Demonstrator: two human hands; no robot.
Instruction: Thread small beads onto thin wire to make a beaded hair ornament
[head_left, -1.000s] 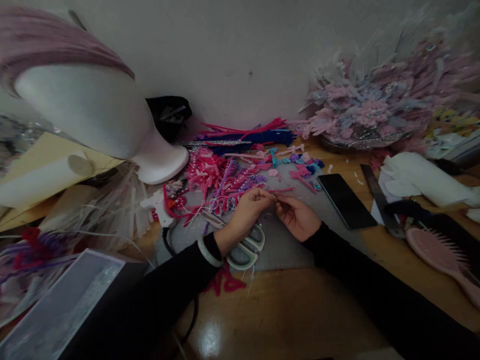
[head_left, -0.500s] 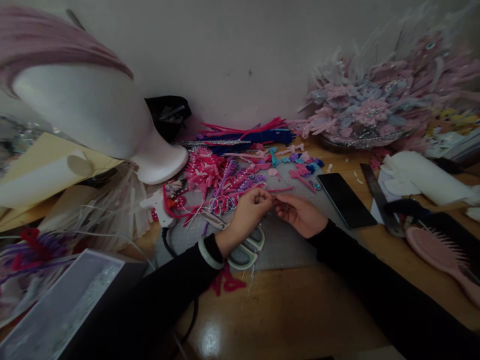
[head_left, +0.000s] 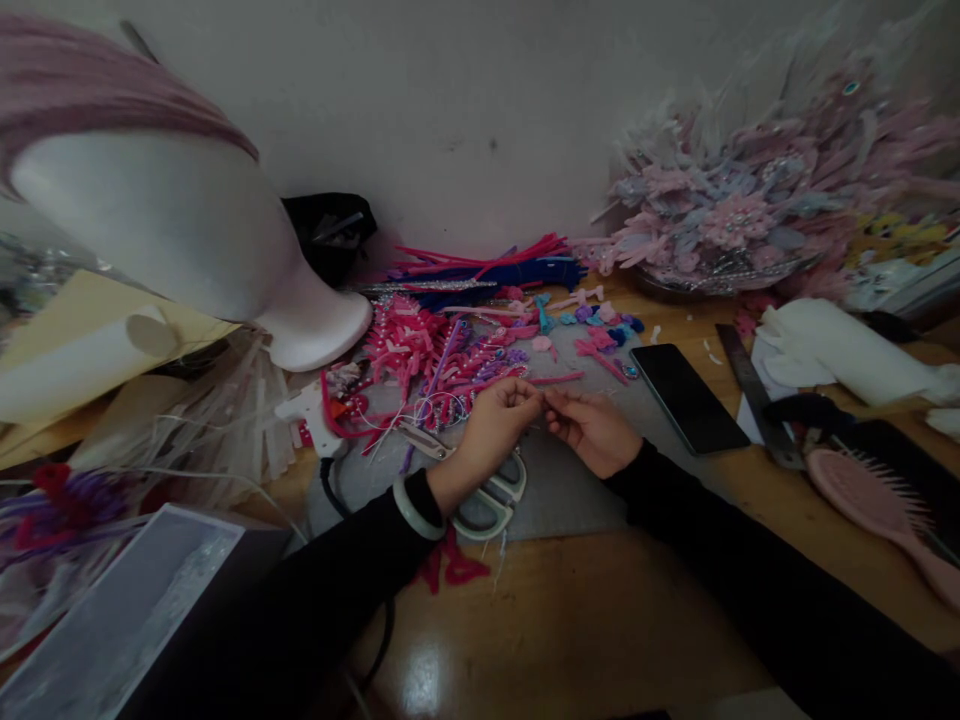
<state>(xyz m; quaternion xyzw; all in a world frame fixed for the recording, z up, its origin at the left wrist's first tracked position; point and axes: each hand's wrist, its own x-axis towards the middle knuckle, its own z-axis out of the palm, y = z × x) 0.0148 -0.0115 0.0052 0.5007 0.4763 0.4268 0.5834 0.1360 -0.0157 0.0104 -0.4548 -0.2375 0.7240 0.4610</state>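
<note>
Small workpiece (head_left: 544,399), hardly more than a speck on my screen, is where the two hands meet, above the grey mat (head_left: 577,495). It is too little and too much covered by the fingers for me to name it, and its long axis I cannot tell.

For me the important relation is this: the piece lies to the right of the left hand (head_left: 496,420) and to the left of the right hand (head_left: 595,432), at the tips of both, so neither hand is clearly nearer. The left one has thumb and forefinger pinched together on it. The right one comes from the other side, its thumb and forefinger also pinched at the same spot, the other fingers loosely curled.

Beyond the hands and to the left I see the pile of pink chenille stems (head_left: 405,345). The scissors (head_left: 489,508) lie below the left wrist, blades pointing away and left; whether the wrist touches them, I cannot say. The phone (head_left: 690,398) rests apart, on the right.

Compared with half a second ago, the right hand has come a little closer to the left, farther from the phone. The left hand stays almost the same, and my view has turned slightly to the right.
</note>
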